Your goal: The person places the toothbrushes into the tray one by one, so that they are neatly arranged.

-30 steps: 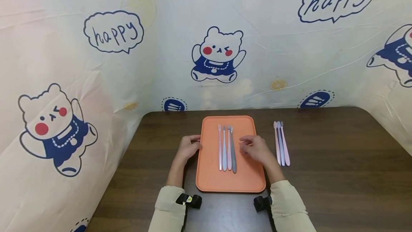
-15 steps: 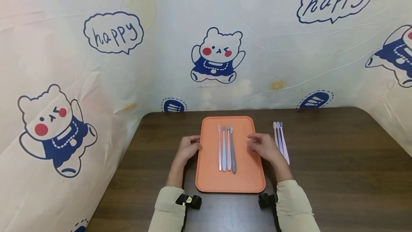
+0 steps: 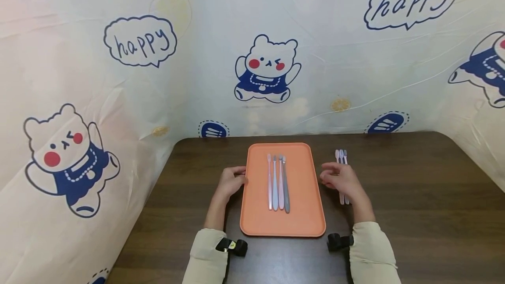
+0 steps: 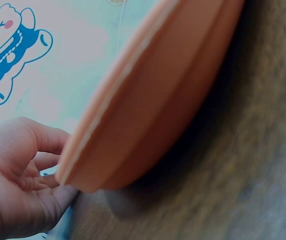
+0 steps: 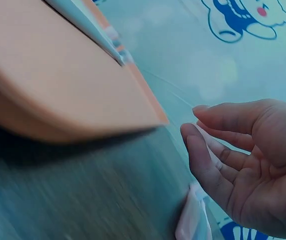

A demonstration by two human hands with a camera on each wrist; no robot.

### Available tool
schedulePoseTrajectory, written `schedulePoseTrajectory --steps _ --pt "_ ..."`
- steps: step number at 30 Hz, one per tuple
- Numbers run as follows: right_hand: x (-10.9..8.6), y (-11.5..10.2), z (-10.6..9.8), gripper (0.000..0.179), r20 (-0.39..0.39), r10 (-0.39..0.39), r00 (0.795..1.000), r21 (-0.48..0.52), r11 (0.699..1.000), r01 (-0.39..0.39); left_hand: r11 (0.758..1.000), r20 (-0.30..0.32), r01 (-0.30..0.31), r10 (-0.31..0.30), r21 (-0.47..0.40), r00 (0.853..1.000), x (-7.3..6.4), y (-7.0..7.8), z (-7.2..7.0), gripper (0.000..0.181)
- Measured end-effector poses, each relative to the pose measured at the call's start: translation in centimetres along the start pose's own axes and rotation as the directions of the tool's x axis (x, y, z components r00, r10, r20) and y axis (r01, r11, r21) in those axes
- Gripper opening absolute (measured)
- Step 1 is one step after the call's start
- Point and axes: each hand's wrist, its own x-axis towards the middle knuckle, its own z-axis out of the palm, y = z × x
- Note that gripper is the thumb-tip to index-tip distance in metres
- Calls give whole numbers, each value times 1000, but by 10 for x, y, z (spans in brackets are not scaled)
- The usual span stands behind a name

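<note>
An orange tray point(image 3: 300, 214) lies on the table, with several toothbrushes point(image 3: 275, 187) side by side on it, pink, blue and grey, heads pointing away. At the tray's left rim is my left hand point(image 3: 230, 182); in the left wrist view its thumb and curled fingers point(image 4: 47, 140) hold the rim. My right hand point(image 3: 344, 180) hovers right of the tray with nothing between its loosely bent fingers. Beneath and behind it lie three more toothbrushes point(image 3: 341, 156), partly covered by the hand; a piece of their handles point(image 5: 190, 220) shows low in the right wrist view.
The dark wooden table point(image 3: 426, 196) extends to both sides of the tray. A pale curtain point(image 3: 335, 65) printed with bears and "happy" bubbles hangs behind and around the table. Black wrist cameras point(image 3: 340, 242) are strapped over the light sleeves point(image 3: 372, 253).
My right hand has moved right, from over the tray beside the toothbrushes to over the three toothbrushes on the table. My left hand and the tray have stayed put.
</note>
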Motion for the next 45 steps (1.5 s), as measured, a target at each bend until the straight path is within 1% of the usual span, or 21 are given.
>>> schedulePoseTrajectory --steps 8,11,14,20,24,27,31,33,36,39,45 --pt "-5 8 -19 47 -56 50 997 4 999 -49 1000 -8 -7 7 8 1000 1 -1 1 49" --pt "-6 12 -23 48 -76 59 995 10 998 -59 1000 -6 -1 1 12 1000 2 -1 1 48" --pt "-7 16 -27 49 -112 70 991 3 998 -70 1000 -4 9 -9 12 1000 2 -1 1 47" --pt "-9 28 -38 46 -225 86 971 9 996 -86 1000 -1 2 -2 -1 1000 1 -1 1 47" --pt "-9 31 -41 44 -263 121 957 13 992 -122 1000 0 -4 4 -4 1000 2 -2 1 48" --pt "-10 32 -41 43 -282 124 951 -22 991 -135 1000 1 -3 3 -3 1000 2 -3 1 48" --pt "-11 33 -41 42 -314 114 942 -104 983 -153 1000 0 1 -1 -7 1000 2 -3 1 47" --pt "-11 33 -41 41 -319 121 940 -135 976 -172 1000 0 2 -2 -7 1000 2 -2 1 47" --pt "-12 34 -41 43 -305 146 941 -161 966 -202 1000 0 3 -3 -1 1000 2 -2 1 47" --pt "-12 34 -42 46 -285 165 944 -166 962 -218 1000 0 2 -2 4 1000 2 -3 1 47" --pt "-12 35 -41 47 -272 177 946 -164 960 -227 1000 1 0 0 -4 1000 1 -4 1 47"
